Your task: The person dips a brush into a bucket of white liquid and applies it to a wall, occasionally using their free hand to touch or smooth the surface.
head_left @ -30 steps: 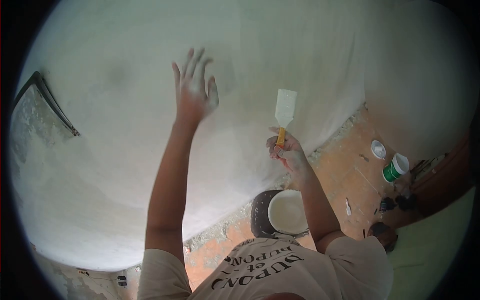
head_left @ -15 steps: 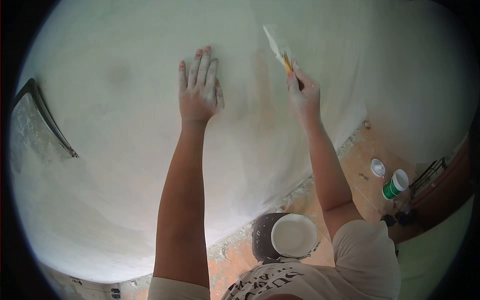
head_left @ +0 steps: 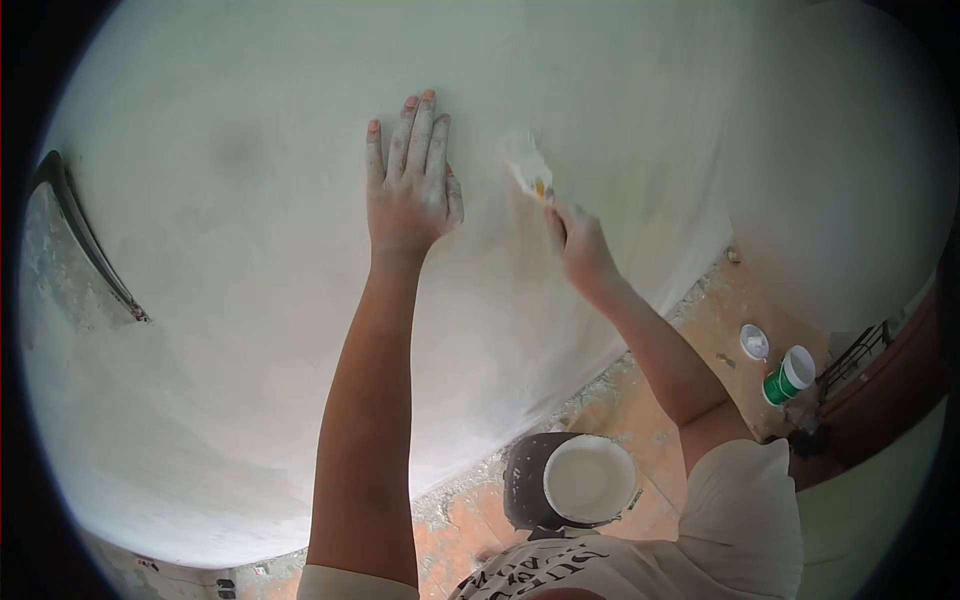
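Note:
My left hand (head_left: pixel 412 190) lies flat against the pale wall (head_left: pixel 250 260), its fingers stretched out and coated with whitish dust. To the right of it, my right hand (head_left: pixel 580 240) is closed round the handle of a putty knife (head_left: pixel 530 167). The knife's wide blade, smeared with white, is at the wall, slightly blurred. A faint brownish patch shows on the wall beside the blade.
A round tub of white paste (head_left: pixel 590 478) stands on a dark seat or stool (head_left: pixel 525 482) below. On the orange floor (head_left: pixel 655 500) at the right are a green and white bucket (head_left: pixel 789 376) and a white lid (head_left: pixel 754 342). A dark-framed opening (head_left: pixel 95 245) is at the left.
My right hand has moved down and a little left along the wall with the putty knife. My left hand stays on the wall, shifted slightly right in view.

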A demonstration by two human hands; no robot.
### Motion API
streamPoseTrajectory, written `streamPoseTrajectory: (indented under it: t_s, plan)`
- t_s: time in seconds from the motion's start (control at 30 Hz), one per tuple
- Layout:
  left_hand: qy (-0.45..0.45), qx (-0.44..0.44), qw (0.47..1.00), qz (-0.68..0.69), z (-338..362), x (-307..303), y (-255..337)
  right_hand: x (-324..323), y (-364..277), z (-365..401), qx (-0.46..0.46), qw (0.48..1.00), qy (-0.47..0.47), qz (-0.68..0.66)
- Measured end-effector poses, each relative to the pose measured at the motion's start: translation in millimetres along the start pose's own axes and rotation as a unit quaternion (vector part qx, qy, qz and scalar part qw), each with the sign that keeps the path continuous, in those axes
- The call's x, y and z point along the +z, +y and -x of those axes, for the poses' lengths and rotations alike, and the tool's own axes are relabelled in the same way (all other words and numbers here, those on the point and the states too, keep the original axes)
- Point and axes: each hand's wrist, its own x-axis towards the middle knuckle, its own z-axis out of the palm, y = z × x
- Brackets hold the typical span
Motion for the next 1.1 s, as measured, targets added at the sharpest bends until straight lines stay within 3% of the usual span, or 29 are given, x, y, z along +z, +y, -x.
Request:
streamPoseTrajectory:
  t_s: [0.03, 0.1, 0.13, 0.2, 0.33, 0.4, 0.47, 0.53, 0.6, 0.67, 0.73, 0.8, 0.83, 0.9, 1.0, 1.03, 1.1]
  plan:
    - [-0.001, -0.003, 1.0, 0.003, 0, 0, 1, 1, 3, 20, 0.001, 1.0, -0.003, 0.004]
    - [-0.008, 0.007, 1.0, -0.017, -1, 0, 1, 0, 8, 54, 0.06, 0.986, -0.126, 0.089]
    - [-0.008, 0.006, 1.0, -0.012, 0, 0, 1, -5, 10, 63, 0.063, 0.986, -0.127, 0.093]
    - [-0.003, 0.012, 1.0, -0.009, -1, 0, 1, -20, 9, 72, 0.137, 0.943, -0.262, 0.15]
    - [0.004, 0.016, 1.0, -0.005, -1, 1, 0, -54, -3, 37, 0.112, 0.938, -0.257, 0.204]
    - [-0.003, 0.017, 1.0, 0.001, -1, 0, 1, -66, -10, -4, 0.181, 0.888, -0.322, 0.275]
    - [-0.003, 0.014, 1.0, 0.009, -1, 0, 2, -65, 12, -36, 0.151, 0.911, -0.246, 0.296]
    - [-0.006, 0.01, 1.0, 0.016, -2, 0, 2, -78, -2, -87, 0.148, 0.908, -0.231, 0.316]
    - [-0.001, 0.005, 1.0, 0.031, -2, 0, 2, -91, 24, -140, 0.005, 0.927, -0.186, 0.327]
    - [-0.004, 0.002, 1.0, 0.026, -3, 0, 1, -115, 0, -198, -0.061, 0.947, -0.18, 0.26]
    - [0.001, 0.0, 1.0, 0.028, -1, 1, 1, -133, -32, -246, -0.07, 0.951, -0.148, 0.262]
    - [0.003, -0.002, 1.0, 0.027, 0, 0, 0, -133, -156, -242, 0.186, 0.927, -0.036, 0.323]
    - [-0.003, -0.005, 1.0, 0.024, 0, -1, 0, -140, -163, -252, 0.184, 0.928, -0.037, 0.322]
    - [-0.008, -0.007, 1.0, 0.021, -1, -2, -1, -152, -166, -270, 0.068, 0.931, 0.022, 0.357]
    - [-0.013, -0.008, 1.0, 0.025, 0, -2, 0, -149, -156, -271, 0.117, 0.943, 0.027, 0.31]
    - [-0.017, -0.009, 0.999, 0.028, 1, -3, 1, -133, -135, -255, 0.071, 0.933, 0.057, 0.347]
    - [-0.019, -0.007, 0.999, 0.03, -1, -2, 1, -104, -62, -229, -0.121, 0.954, 0.037, 0.272]
